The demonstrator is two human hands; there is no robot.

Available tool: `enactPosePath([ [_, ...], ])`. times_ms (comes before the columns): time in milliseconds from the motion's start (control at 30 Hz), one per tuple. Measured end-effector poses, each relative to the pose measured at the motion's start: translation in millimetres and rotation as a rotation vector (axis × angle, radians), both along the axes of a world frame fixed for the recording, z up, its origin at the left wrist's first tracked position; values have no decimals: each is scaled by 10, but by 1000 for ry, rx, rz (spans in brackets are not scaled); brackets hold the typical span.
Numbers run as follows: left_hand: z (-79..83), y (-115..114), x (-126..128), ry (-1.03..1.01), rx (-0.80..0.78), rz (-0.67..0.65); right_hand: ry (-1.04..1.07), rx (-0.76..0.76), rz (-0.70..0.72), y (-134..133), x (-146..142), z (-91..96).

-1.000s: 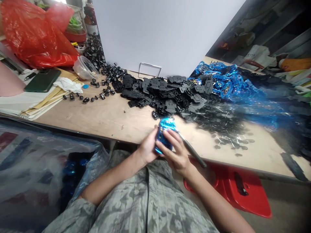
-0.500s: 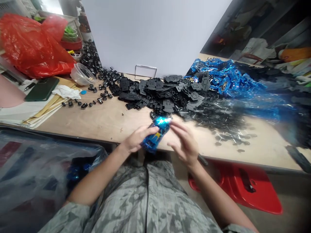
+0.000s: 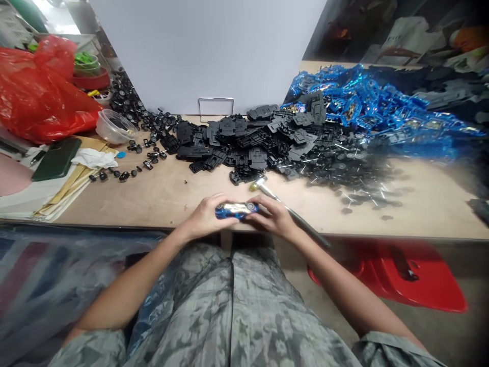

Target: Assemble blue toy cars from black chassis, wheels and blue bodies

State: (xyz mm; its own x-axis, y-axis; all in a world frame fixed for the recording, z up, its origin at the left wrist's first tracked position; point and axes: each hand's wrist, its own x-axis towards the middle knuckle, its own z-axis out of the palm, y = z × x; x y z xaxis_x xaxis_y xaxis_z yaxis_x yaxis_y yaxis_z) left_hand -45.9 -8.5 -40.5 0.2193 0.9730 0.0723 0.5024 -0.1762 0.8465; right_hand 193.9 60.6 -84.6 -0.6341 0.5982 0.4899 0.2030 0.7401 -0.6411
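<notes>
Plywood workbench [image 3: 114, 204] edge runs just beyond my hands: my left hand [image 3: 204, 216] and right hand [image 3: 273, 218] grip a blue toy car [image 3: 235, 210] between them. A slim metal-shafted tool [image 3: 294, 214] runs beneath my right hand, with heaps of black plastic parts [image 3: 244, 148] and shiny blue wrappers [image 3: 362, 107] farther out.

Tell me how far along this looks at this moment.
Done: one blue toy car looks whole. In hand: that car, gripped between the left hand and right hand, with a long thin tool running past the right. Left: heaps of black plastic parts and shiny blue parts lie loose.
</notes>
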Motion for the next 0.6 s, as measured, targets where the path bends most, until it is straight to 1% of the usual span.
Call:
enactPosePath([
  [100, -28, -41, 42, -37, 46, 13, -4, -11, 55, -11, 10, 68],
  [200, -38, -55, 91, -51, 59, 11, 14, -23, 125, -3, -5, 131],
  [433, -50, -87, 146, -59, 83, 37, 19, -40, 204, 28, -25, 164],
  [533, -43, -101, 161, -72, 68, 36, 35, -36, 207, 9, -26, 190],
  [600, -37, -116, 173, -125, 18, 55, 20, -58, 197, -19, -21, 218],
])
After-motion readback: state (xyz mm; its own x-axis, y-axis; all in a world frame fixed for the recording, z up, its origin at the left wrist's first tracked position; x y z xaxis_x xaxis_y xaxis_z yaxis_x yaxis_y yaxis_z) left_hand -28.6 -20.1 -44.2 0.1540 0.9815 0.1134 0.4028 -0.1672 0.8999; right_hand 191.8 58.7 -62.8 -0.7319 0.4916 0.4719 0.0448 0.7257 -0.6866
